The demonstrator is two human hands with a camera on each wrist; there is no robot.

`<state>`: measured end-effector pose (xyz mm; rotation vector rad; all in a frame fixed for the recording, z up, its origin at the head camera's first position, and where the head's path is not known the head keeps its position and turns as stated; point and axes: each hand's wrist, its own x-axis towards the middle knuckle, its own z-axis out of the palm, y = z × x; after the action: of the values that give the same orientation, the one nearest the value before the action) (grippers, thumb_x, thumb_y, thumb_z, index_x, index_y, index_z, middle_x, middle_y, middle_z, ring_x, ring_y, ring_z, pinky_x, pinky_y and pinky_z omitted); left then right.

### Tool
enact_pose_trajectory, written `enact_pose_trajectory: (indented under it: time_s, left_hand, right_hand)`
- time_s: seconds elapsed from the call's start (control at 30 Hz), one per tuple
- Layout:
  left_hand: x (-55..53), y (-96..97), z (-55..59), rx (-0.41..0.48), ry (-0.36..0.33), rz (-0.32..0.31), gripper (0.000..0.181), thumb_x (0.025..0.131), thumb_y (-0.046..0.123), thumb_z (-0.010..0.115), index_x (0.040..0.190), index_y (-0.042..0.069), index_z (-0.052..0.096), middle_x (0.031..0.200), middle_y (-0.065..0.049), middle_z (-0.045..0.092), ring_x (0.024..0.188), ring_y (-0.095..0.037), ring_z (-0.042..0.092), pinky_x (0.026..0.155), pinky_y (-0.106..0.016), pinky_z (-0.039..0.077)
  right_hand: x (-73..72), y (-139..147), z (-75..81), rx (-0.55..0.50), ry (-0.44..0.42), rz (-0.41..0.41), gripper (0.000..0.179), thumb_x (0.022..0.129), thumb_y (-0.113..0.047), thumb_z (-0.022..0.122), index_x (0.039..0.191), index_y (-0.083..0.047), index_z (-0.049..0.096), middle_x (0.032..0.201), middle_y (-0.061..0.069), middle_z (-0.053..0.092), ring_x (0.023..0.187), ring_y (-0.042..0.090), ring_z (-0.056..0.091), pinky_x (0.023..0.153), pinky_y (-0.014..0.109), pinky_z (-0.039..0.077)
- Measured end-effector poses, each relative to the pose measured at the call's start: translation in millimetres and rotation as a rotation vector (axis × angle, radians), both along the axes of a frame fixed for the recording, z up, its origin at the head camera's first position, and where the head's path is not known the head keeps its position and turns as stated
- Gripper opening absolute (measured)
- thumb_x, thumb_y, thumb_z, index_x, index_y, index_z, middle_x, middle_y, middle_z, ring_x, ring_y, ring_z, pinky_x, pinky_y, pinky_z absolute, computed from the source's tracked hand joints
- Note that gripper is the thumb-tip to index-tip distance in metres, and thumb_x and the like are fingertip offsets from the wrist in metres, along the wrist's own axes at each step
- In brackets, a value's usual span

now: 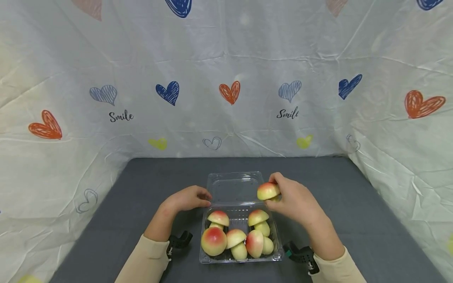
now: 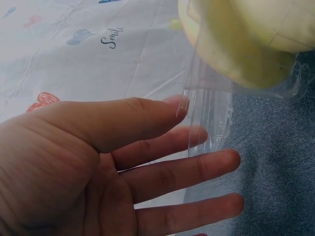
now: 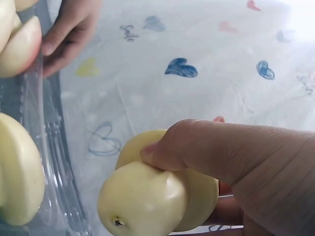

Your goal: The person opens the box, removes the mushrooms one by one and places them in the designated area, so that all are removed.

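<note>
A clear plastic clamshell box [image 1: 242, 261] stands on the table with its lid [image 1: 233, 188] laid back. Several toy mushrooms [image 1: 214, 241] lie in the box, with yellow stems and caps blushed red. My right hand [image 1: 295, 197] pinches another toy mushroom [image 1: 268, 191] by the lid's right edge, thumb on its stem side in the right wrist view. At the left of the hinge is my left hand [image 1: 191, 197]. Its fingers [image 2: 187, 172] are straight and spread in the left wrist view, and the thumb tip lies right at the box's clear edge [image 2: 211, 118].
A dark grey cloth [image 1: 170, 173] covers the table. Behind and beside it hangs a white sheet [image 1: 198, 70] printed with hearts and the word Smile. Black straps with mounts [image 1: 302, 255] sit on both wrists, close to the box's front corners.
</note>
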<state>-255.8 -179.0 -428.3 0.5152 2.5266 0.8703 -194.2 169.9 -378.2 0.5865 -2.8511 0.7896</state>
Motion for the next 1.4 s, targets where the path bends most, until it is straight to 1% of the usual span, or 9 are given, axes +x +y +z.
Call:
enact_pose_trajectory:
  time_s: [0.17, 0.3, 0.53, 0.67, 0.73, 0.8, 0.9, 1.1, 1.4]
  left_hand:
    - [0.3, -1.4, 0.3, 0.009, 0.001, -0.007, 0.028, 0.099, 0.02, 0.072, 0.124, 0.007, 0.073, 0.118, -0.003, 0.069, 0.106, -0.023, 0.066, 0.088, -0.045, 0.056]
    - [1.1, -1.9, 1.0, 0.017, 0.0, -0.011, 0.028, 0.099, 0.02, 0.072, 0.124, 0.006, 0.073, 0.118, -0.004, 0.069, 0.106, -0.023, 0.066, 0.088, -0.046, 0.056]
    - [1.1, -2.6, 0.2, 0.011, 0.004, 0.001, 0.027, 0.099, 0.021, 0.072, 0.123, 0.008, 0.073, 0.116, -0.002, 0.069, 0.103, -0.021, 0.066, 0.087, -0.044, 0.056]
    - [0.5, -3.5, -1.0, 0.013, 0.007, 0.001, 0.026, 0.099, 0.02, 0.072, 0.122, 0.008, 0.074, 0.115, -0.001, 0.07, 0.101, -0.019, 0.066, 0.086, -0.044, 0.056]
    - [0.0, -3.6, -1.9, 0.013, 0.009, 0.002, 0.026, 0.099, 0.02, 0.072, 0.122, 0.008, 0.074, 0.115, -0.001, 0.07, 0.101, -0.019, 0.065, 0.085, -0.044, 0.056]
    - [-0.6, -3.5, -2.5, 0.014, 0.008, 0.004, 0.026, 0.098, 0.02, 0.072, 0.121, 0.008, 0.074, 0.115, 0.0, 0.069, 0.101, -0.018, 0.065, 0.085, -0.044, 0.056]
    - [-1.3, -3.4, -2.6, 0.012, 0.006, 0.008, 0.025, 0.098, 0.02, 0.073, 0.121, 0.009, 0.074, 0.114, 0.0, 0.069, 0.1, -0.018, 0.065, 0.085, -0.043, 0.056]
    - [0.6, -2.2, 0.1, 0.012, 0.004, 0.006, 0.026, 0.099, 0.02, 0.073, 0.122, 0.008, 0.074, 0.115, -0.001, 0.069, 0.101, -0.019, 0.066, 0.086, -0.044, 0.056]
    - [0.5, -2.0, 1.3, 0.009, 0.009, -0.016, 0.027, 0.099, 0.02, 0.072, 0.123, 0.006, 0.073, 0.115, -0.002, 0.07, 0.102, -0.02, 0.066, 0.086, -0.043, 0.057]
  right_hand:
    - [-4.0, 9.1, -0.9, 0.031, -0.013, -0.044, 0.041, 0.082, -0.026, 0.084, 0.11, -0.015, 0.056, 0.08, -0.004, 0.06, 0.065, 0.013, 0.052, 0.058, 0.034, 0.044]
    - [-8.6, 17.1, -2.5, 0.059, -0.052, -0.078, 0.039, 0.084, -0.026, 0.082, 0.11, -0.012, 0.057, 0.081, -0.002, 0.06, 0.065, 0.015, 0.052, 0.057, 0.036, 0.044]
    - [-22.5, 28.6, -15.2, 0.11, -0.138, -0.151, 0.038, 0.085, -0.027, 0.082, 0.109, -0.01, 0.058, 0.084, 0.0, 0.06, 0.068, 0.018, 0.054, 0.058, 0.039, 0.045]
    - [-30.1, 31.6, -26.0, 0.126, -0.197, -0.155, 0.04, 0.085, -0.027, 0.083, 0.11, -0.007, 0.059, 0.087, 0.002, 0.061, 0.07, 0.02, 0.055, 0.061, 0.041, 0.046]
    - [-33.5, 32.2, -31.1, 0.146, -0.216, -0.144, 0.042, 0.087, -0.028, 0.082, 0.115, -0.005, 0.061, 0.09, 0.004, 0.063, 0.073, 0.02, 0.057, 0.062, 0.042, 0.048]
    - [-36.5, 33.0, -35.5, 0.17, -0.225, -0.126, 0.045, 0.089, -0.028, 0.081, 0.122, -0.003, 0.063, 0.094, 0.005, 0.064, 0.076, 0.021, 0.058, 0.064, 0.043, 0.05]
    - [-40.6, 33.3, -41.2, 0.202, -0.216, -0.103, 0.046, 0.09, -0.029, 0.08, 0.126, -0.004, 0.066, 0.096, 0.006, 0.066, 0.08, 0.022, 0.06, 0.066, 0.045, 0.051]
    - [-44.7, 33.1, -50.6, 0.226, -0.229, -0.115, 0.042, 0.09, -0.033, 0.08, 0.121, -0.006, 0.068, 0.094, 0.004, 0.066, 0.08, 0.022, 0.06, 0.068, 0.046, 0.052]
    - [-44.7, 32.0, -52.8, 0.212, -0.28, -0.144, 0.047, 0.091, -0.035, 0.079, 0.122, -0.003, 0.063, 0.093, 0.006, 0.064, 0.078, 0.023, 0.059, 0.067, 0.046, 0.051]
